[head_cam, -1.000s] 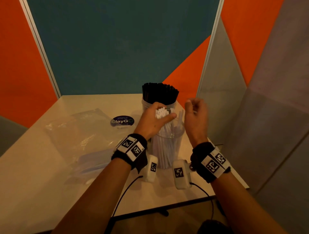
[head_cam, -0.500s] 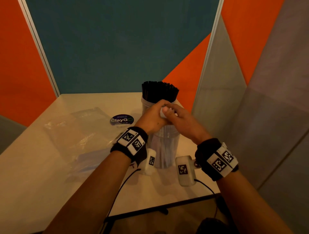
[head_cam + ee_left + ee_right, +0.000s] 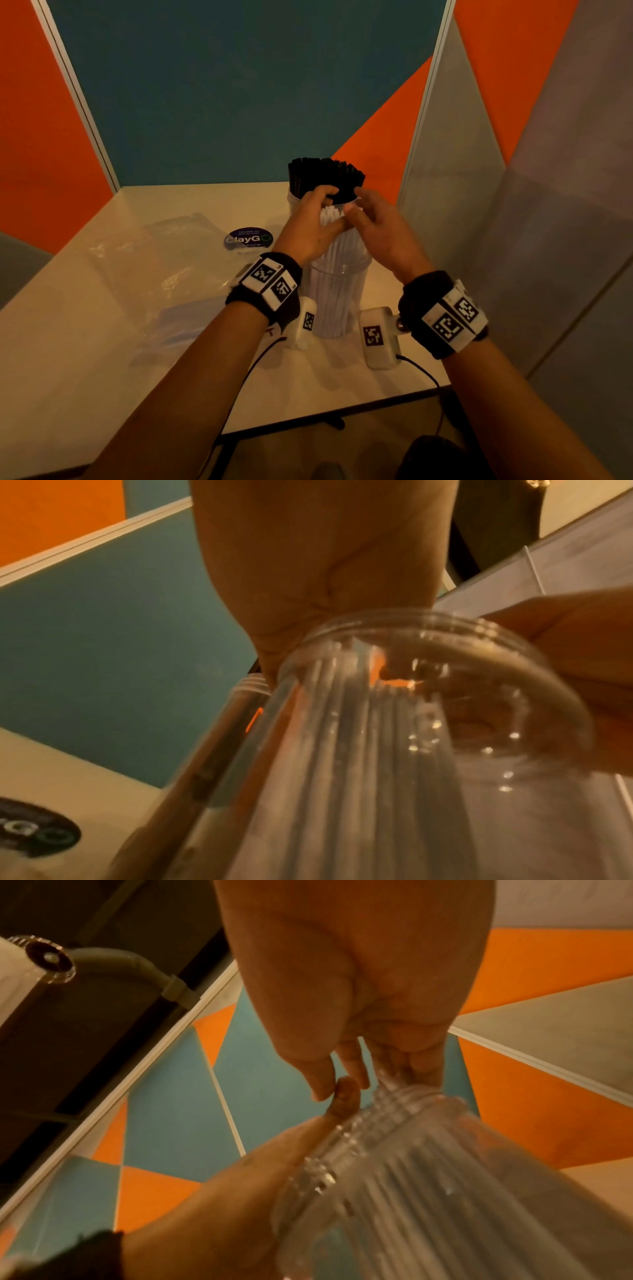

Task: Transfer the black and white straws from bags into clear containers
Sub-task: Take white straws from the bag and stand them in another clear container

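Now both hands [image 3: 346, 226] crowd near jar's [image 3: 337, 298] rim, prob. gripping white straws [image 3: 330, 216].

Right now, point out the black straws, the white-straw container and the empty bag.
black straws [image 3: 325, 174]: head view, on the bundle's top ends.
white-straw container [image 3: 337, 301]: head view, on its clear wall.
empty bag [image 3: 154, 260]: head view, on the flat plastic.

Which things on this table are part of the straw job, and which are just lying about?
Part of the job:
white straws
clear plastic jar of white straws
black straws in the rear clear jar
clear plastic bags

Lying about:
round dark ClayGo sticker
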